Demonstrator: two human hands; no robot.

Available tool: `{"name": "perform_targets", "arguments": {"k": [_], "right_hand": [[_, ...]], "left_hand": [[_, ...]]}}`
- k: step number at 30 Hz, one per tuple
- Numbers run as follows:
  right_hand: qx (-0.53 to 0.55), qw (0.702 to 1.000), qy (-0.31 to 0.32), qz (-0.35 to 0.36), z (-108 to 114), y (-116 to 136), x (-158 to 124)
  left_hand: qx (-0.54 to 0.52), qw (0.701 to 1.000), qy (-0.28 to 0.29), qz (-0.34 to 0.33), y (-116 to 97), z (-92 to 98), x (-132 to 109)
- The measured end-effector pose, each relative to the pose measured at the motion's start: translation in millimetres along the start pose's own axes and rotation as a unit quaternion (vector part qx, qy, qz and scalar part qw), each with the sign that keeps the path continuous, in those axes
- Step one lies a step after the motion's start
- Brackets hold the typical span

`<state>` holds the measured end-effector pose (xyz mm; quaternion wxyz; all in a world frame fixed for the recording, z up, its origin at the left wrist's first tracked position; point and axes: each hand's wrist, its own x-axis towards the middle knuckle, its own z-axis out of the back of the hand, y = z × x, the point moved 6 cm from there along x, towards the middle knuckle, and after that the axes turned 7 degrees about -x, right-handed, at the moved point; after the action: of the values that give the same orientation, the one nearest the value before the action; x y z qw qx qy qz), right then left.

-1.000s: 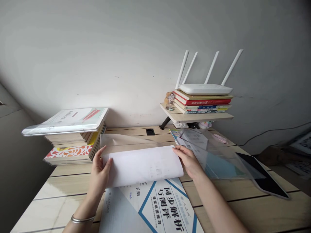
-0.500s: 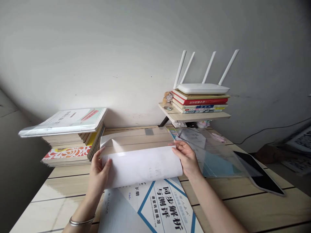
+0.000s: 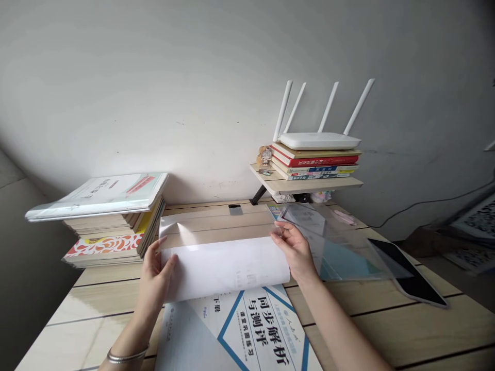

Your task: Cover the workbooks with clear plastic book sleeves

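Note:
A clear plastic film (image 3: pixel 220 222) with a white sheet (image 3: pixel 216 265) against its lower part is stretched between my hands. My left hand (image 3: pixel 157 270) pinches the left edge, thumb in front and fingers behind. At the upper right corner, my right hand (image 3: pixel 294 250) grips the film and sheet between thumb and fingers. The sheet curls at its lower edge, and faint print shows through it. Below lies a blue and white workbook (image 3: pixel 240 330) with Chinese lettering, its upper part hidden by the sheet. Whether the sheet joins the workbook, I cannot tell.
More clear plastic covers (image 3: pixel 344 252) lie to the right, partly over a dark tablet (image 3: pixel 410 273). A book stack (image 3: pixel 112 226) stands at the left of the wooden table (image 3: pixel 96 304). On a small shelf (image 3: pixel 309 185), a white router (image 3: pixel 319 140) rests on books.
The view has shifted slightly, and the film and sheet sit a touch lower at the right. Both hands keep their hold. More of a dark piece behind the film's top edge shows.

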<state>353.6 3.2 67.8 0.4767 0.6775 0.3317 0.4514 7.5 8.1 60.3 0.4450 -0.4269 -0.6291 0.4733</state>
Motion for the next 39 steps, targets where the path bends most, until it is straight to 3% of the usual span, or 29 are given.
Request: {"name": "perform_targets", "arguments": {"k": [5, 10, 18, 26, 31, 33, 35, 37, 39], "right_hand": [[-0.012, 1.000, 0.013, 0.012, 0.6, 4.3, -1.6], [0.002, 0.998, 0.059, -0.023, 4.7, 1.7, 3.3], [-0.070, 0.991, 0.016, -0.110, 17.0, -18.8, -3.5], [-0.080, 0.991, 0.004, -0.108, 4.4, -25.3, -14.5], [-0.094, 0.993, -0.019, -0.068, 5.4, -28.8, -15.2], [-0.098, 0.993, -0.023, -0.058, 5.7, -28.8, -15.6], [-0.101, 0.993, -0.026, -0.052, 5.3, -27.8, -16.2], [-0.105, 0.993, -0.028, -0.047, 4.6, -26.7, -17.1], [-0.110, 0.993, -0.028, -0.041, 3.9, -26.3, -18.1]], "left_hand": [[0.001, 1.000, 0.003, 0.001, 0.1, -0.6, 0.1], [0.010, 1.000, -0.009, -0.005, 2.9, 2.0, 1.6], [0.021, 0.999, -0.029, -0.021, 8.3, 5.0, 1.5], [0.012, 0.999, -0.016, -0.029, 3.1, 3.5, -2.0], [-0.004, 0.999, -0.033, -0.026, 0.4, 8.6, 4.2], [0.034, 0.996, -0.070, -0.047, -12.5, 15.0, 6.9], [0.145, 0.975, -0.114, -0.123, -41.4, 15.7, 5.5], [0.284, 0.918, -0.131, -0.244, -78.8, -1.6, -0.4], [0.332, 0.881, -0.079, -0.327, -104.1, -37.0, -2.7]]}}
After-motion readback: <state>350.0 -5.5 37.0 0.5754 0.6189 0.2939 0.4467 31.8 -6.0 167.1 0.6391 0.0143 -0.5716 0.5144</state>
